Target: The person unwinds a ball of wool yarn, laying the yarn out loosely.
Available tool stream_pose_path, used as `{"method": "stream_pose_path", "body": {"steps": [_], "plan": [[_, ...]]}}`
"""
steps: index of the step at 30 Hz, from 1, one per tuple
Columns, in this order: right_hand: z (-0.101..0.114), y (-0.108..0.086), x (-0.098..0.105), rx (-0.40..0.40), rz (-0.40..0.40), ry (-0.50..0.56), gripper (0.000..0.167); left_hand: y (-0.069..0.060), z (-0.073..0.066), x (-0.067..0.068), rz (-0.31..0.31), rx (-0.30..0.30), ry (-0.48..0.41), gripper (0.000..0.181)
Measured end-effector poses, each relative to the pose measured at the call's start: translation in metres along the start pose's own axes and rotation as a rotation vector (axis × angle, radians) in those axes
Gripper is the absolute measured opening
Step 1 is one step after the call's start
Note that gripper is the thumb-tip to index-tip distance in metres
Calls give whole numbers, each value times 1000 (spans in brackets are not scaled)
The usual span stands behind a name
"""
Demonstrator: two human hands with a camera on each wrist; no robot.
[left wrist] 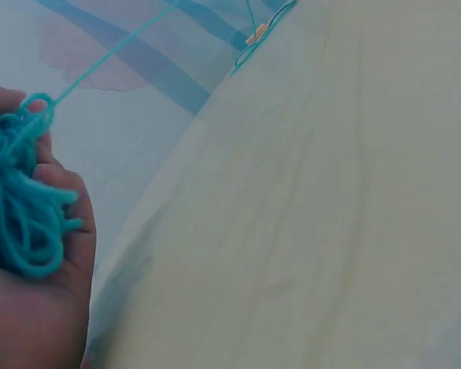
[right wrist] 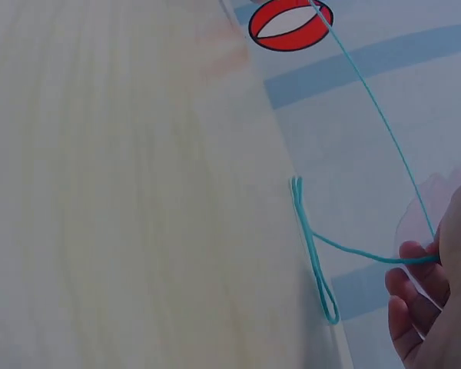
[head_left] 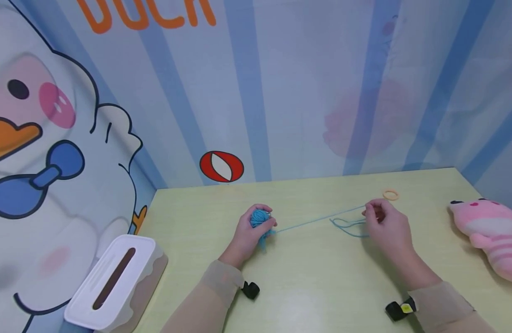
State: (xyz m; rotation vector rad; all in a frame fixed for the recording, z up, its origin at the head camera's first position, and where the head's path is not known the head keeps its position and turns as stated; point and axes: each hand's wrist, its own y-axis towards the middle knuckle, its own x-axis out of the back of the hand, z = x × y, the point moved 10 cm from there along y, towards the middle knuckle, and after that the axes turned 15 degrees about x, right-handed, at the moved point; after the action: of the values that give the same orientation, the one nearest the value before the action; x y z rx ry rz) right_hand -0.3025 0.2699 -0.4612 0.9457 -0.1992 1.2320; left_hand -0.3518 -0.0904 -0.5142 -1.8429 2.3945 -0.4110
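A small bundle of turquoise yarn sits in my left hand, thumb and fingers curled round it. Loose loops of the bundle hang out over the palm in the left wrist view. From it a single strand runs taut to my right hand, which pinches it between thumb and fingertips. Beyond the pinch, the slack yarn lies in a long loop on the table beside the right hand. The other fingers of that hand are bent, apart from the yarn.
An orange ring lies on the table just behind the right hand. A pink striped plush toy rests at the right edge. At the left stands a white tissue box. A printed cloth backdrop rises behind the table.
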Motion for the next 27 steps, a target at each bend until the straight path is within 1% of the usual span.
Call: {"method": "stream_pose_path", "body": {"steps": [2,5,8,12,13,15,16,18,20,22,23,24,26,27], "plan": [[-10,-1,4,-30,22,-35,30,0,0,1,-9,6,-3,37],[-23,-2,8,-71,66,-93,34,0,0,1,-5,5,-40,38],[-33,-4,8,-96,124,-151,36,1,0,2,-6,1,-62,40],[-44,-6,1,-109,215,-208,34,3,1,3,-21,7,-37,39],[-45,-7,-1,-110,227,-217,33,3,1,2,-15,8,-33,39],[-45,-7,-2,-108,225,-215,32,4,2,-2,5,12,-35,41],[-41,-6,-3,-95,209,-203,31,4,3,-2,8,14,-29,41],[-28,-3,-5,-40,136,-175,27,4,3,-2,17,16,-16,44],[-5,1,-8,54,54,-127,24,5,5,-3,20,22,3,48],[24,3,-18,177,15,-64,22,5,5,-2,13,26,22,50],[40,3,-27,233,20,-32,21,4,6,-3,14,27,26,52],[54,2,-37,277,43,0,21,4,6,-3,15,29,27,53],[80,-1,-64,328,135,66,23,3,5,-3,19,27,25,54],[89,-4,-78,330,192,86,27,3,5,-3,24,23,20,55]]}}
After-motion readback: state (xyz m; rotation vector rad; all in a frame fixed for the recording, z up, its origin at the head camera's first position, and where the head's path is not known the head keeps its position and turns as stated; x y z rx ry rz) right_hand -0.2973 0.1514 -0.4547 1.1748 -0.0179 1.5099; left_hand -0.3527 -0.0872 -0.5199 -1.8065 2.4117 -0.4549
